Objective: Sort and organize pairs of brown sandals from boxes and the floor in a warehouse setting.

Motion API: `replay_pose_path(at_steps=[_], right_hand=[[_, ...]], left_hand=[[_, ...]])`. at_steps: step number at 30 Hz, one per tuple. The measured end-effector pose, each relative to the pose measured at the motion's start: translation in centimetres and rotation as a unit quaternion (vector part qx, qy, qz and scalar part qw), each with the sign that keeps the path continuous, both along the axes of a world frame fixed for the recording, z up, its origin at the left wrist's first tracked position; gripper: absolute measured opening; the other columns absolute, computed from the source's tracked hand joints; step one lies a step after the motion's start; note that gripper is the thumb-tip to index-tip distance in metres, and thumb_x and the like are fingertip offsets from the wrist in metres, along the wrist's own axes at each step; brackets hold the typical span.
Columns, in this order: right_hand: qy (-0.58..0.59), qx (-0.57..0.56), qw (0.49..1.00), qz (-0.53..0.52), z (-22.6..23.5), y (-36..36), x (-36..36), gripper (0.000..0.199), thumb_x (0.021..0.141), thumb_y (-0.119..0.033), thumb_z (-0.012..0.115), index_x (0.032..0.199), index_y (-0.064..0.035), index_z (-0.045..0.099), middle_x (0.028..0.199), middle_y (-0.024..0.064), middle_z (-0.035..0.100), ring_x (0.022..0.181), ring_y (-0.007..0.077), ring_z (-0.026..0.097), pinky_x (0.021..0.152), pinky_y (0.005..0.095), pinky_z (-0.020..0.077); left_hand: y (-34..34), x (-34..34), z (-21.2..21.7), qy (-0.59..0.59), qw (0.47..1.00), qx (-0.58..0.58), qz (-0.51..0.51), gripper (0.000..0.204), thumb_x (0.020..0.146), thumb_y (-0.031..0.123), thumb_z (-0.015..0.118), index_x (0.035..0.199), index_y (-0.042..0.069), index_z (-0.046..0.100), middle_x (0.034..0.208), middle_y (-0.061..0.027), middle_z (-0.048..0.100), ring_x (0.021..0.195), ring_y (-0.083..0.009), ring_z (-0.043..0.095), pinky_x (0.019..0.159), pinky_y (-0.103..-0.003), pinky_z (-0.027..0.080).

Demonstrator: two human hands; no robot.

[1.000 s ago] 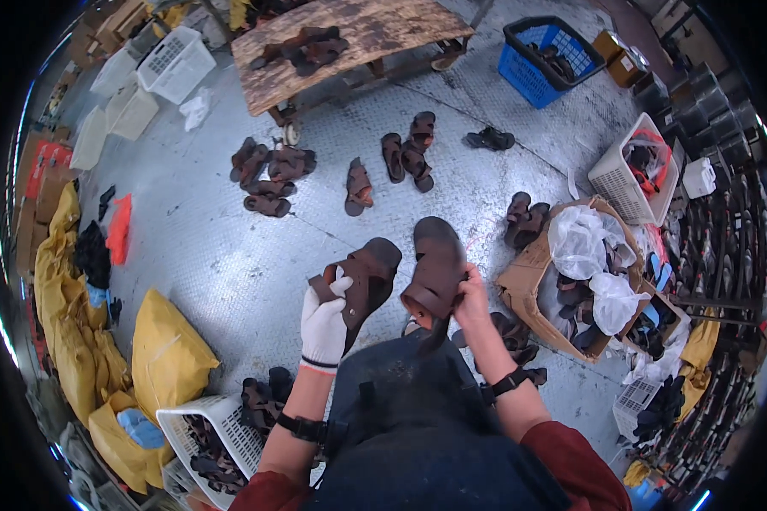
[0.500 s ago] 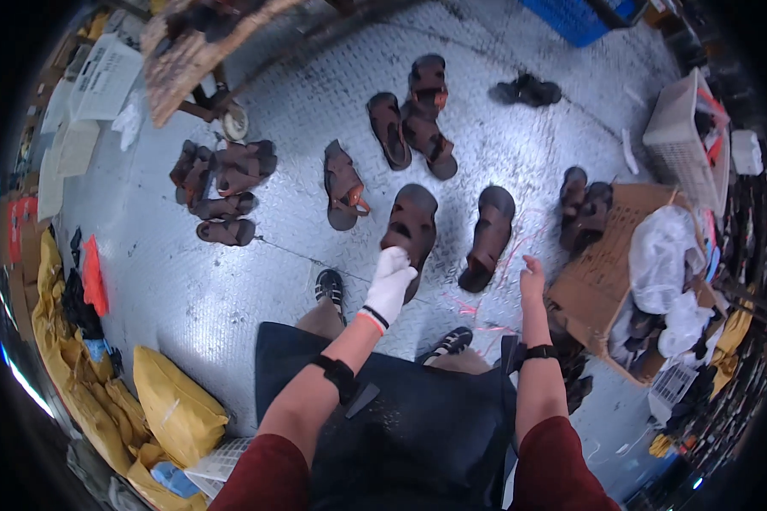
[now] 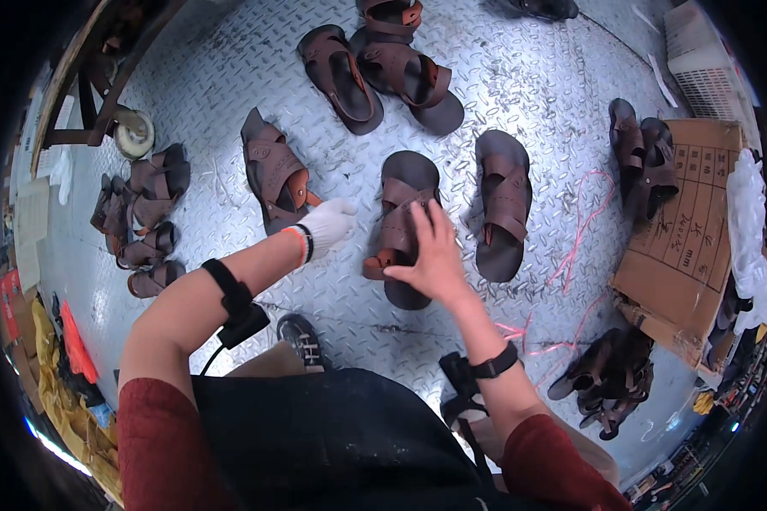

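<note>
Steel floor looks slick: my bare right hand lies flat on the brown sandal, gloved left hand curled empty beside it, so it may skid into its mate.

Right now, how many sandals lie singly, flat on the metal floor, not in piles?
6: three at the top centre, one left of the gloved left hand, one under the right hand, one beside it. Piles may hide others.

Middle sandal's heel strap hidden under right hand — topmost sandal cut off by the edge
</note>
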State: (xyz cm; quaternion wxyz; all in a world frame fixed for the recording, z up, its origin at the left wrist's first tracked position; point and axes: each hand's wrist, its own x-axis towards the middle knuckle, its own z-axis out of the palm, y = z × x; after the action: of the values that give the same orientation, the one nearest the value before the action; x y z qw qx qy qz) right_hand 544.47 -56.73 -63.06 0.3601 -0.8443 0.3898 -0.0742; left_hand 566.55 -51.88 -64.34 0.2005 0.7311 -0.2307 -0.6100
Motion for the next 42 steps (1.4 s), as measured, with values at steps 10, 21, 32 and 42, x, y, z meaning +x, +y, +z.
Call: replay_pose_path(at_steps=[10,21,32,42], right_hand=[[-0.106,0.037,0.983,-0.147,-5.5,1.7,-0.9,0.051,0.074,0.002,0.047,0.125,-0.0027,0.044,0.118,0.0202,0.051,0.109,0.037,0.048,0.095,0.0407,0.0381],[-0.165,0.14,0.963,-0.159,-5.7,2.4,-2.4,0.053,0.076,0.005,0.04,0.128,-0.004,0.042,0.127,0.0196,0.047,0.118,0.0352,0.045,0.1,0.038,0.0351],[-0.17,-0.011,0.963,-0.207,-4.6,1.8,-3.1,0.054,0.074,0.007,0.041,0.127,-0.0044,0.043,0.12,0.0198,0.05,0.111,0.037,0.048,0.096,0.0405,0.0366],[-0.004,0.026,0.986,-0.165,-3.2,0.9,-3.5,0.06,0.078,-0.003,0.055,0.133,-0.0063,0.033,0.122,0.0217,0.046,0.114,0.0375,0.044,0.096,0.0413,0.0369]], left_hand=[[-0.5,-4.1,-4.5,0.18,0.976,0.0,0.124,0.035,0.087,0.011,0.051,0.12,0.0,0.048,0.112,-0.0095,0.056,0.098,-0.0197,0.056,0.085,-0.034,0.047],[-0.2,-5.1,-5.2,0.211,0.954,-0.047,0.209,0.018,0.091,0.016,0.051,0.107,0.011,0.055,0.095,0.0001,0.059,0.08,-0.012,0.058,0.074,-0.029,0.049],[-5.2,-3.2,-1.7,-0.071,0.989,-0.133,-0.004,0.043,0.083,0.022,0.058,0.12,0.004,0.048,0.103,-0.01,0.058,0.095,-0.026,0.059,0.083,-0.036,0.047],[-20.0,-1.8,-1.0,-0.633,0.658,-0.319,-0.255,0.039,0.073,0.017,0.06,0.11,0.01,0.05,0.121,-0.0129,0.043,0.118,-0.036,0.038,0.081,-0.05,0.045]])
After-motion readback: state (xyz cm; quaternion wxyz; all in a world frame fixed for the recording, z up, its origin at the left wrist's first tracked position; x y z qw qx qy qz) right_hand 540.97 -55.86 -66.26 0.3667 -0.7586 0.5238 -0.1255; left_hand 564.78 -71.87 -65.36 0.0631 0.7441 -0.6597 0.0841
